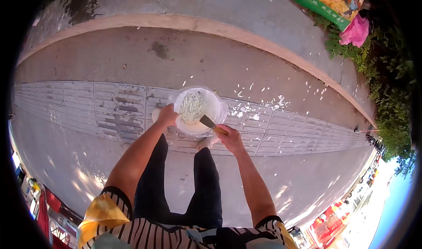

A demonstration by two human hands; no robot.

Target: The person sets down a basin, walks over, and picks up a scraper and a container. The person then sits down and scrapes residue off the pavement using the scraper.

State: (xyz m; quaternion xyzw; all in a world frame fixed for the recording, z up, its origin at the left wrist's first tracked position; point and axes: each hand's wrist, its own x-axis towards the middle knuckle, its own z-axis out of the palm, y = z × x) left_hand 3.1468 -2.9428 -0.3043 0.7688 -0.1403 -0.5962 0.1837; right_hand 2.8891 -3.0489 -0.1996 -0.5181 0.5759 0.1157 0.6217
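Observation:
A round white tub (212, 103) with a clear plastic liner over its rim stands on the paving by my feet. White flaky pieces (192, 108) lie heaped inside it, mostly on the left side. My left hand (167, 115) is closed on the tub's left rim; its fingertips are partly hidden. In my right hand (231, 139) is a putty knife (208, 122), gripped by its wooden handle. The blade points up and left over the tub's lower right rim, near the white pieces. Whether it touches them I cannot tell.
White crumbs (246, 109) are scattered over the ribbed paving strip (281, 137) to the right. A raised kerb (211, 28) curves beyond the tub. A printed sack (325, 5), a pink plastic bag (355, 31) and green plants (387, 99) are at the upper right.

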